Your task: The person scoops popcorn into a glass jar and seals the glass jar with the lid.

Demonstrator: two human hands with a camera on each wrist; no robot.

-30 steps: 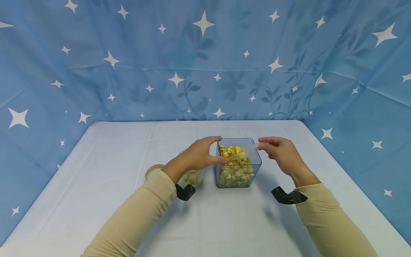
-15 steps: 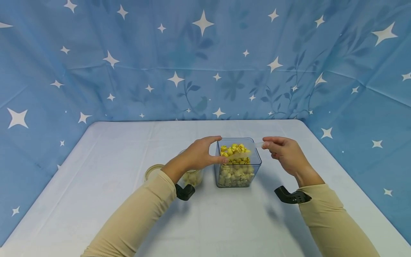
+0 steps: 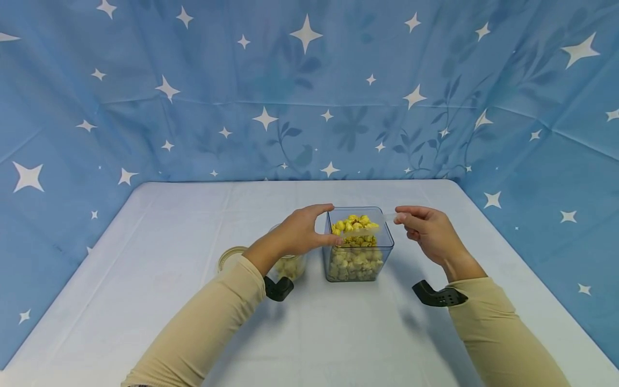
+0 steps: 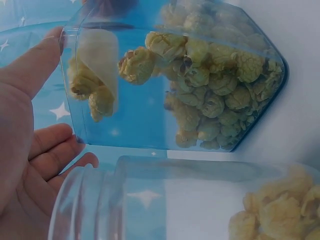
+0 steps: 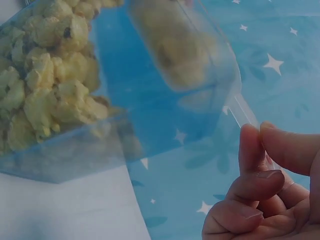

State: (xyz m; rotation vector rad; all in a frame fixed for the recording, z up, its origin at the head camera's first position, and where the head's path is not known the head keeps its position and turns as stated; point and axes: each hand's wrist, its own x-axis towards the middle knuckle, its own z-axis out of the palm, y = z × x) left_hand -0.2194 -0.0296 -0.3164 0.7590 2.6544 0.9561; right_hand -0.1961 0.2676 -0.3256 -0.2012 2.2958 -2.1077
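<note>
A clear square container [image 3: 369, 248] stands on the table, partly filled with yellow popcorn [image 3: 355, 221]. My left hand [image 3: 302, 230] spans its left side, with thumb and fingers holding the rim. In the right wrist view, my right hand [image 5: 272, 185] pinches the thin handle of a translucent scoop [image 5: 243, 110] between thumb and index finger. The scoop's bowl, inside the container near the rim, carries a few popcorn pieces [image 4: 100, 102]. Just left of the container, a clear jar [image 4: 142, 187] holds some popcorn and is partly hidden by my left wrist.
A round gold-rimmed lid [image 3: 231, 259] lies on the white table [image 3: 159, 258] to the left, partly covered by my left sleeve. Behind the table hangs a blue curtain [image 3: 213, 70] with white stars.
My right hand has shifted slightly right with the scoop, then stayed nearly still. The scoop's bowl now looks more level, with popcorn showing on it. My left hand keeps its place.
</note>
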